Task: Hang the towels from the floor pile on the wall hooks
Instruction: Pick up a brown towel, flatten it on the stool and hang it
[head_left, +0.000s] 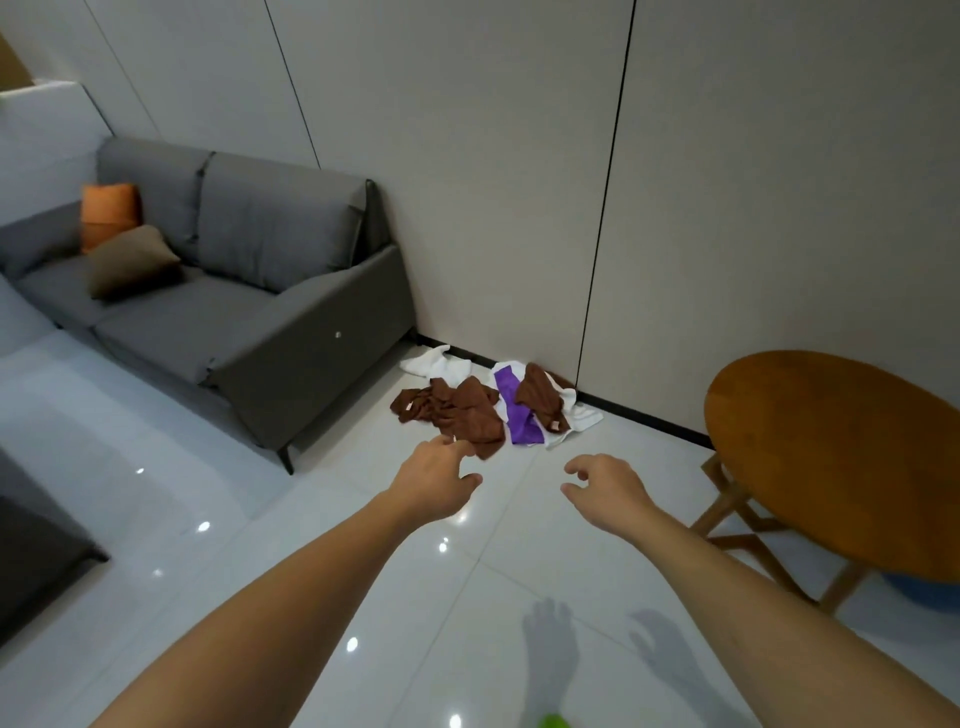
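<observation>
Glossy white tile floor (208, 426); towel pile (488, 402) (brown, purple, white) lies against the wall base, between grey sofa (234, 291) and round wooden table (841, 467). Left hand (436, 480) and right hand (605, 491) reach forward, fingers loosely curled, spread, holding nothing.

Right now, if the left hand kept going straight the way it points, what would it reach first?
Most likely the brown towel at the near edge of the floor pile; the left hand already overlaps it in the picture, though depth is unclear.

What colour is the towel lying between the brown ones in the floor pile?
Purple, seen in the head view, with white towels nearby.
</observation>
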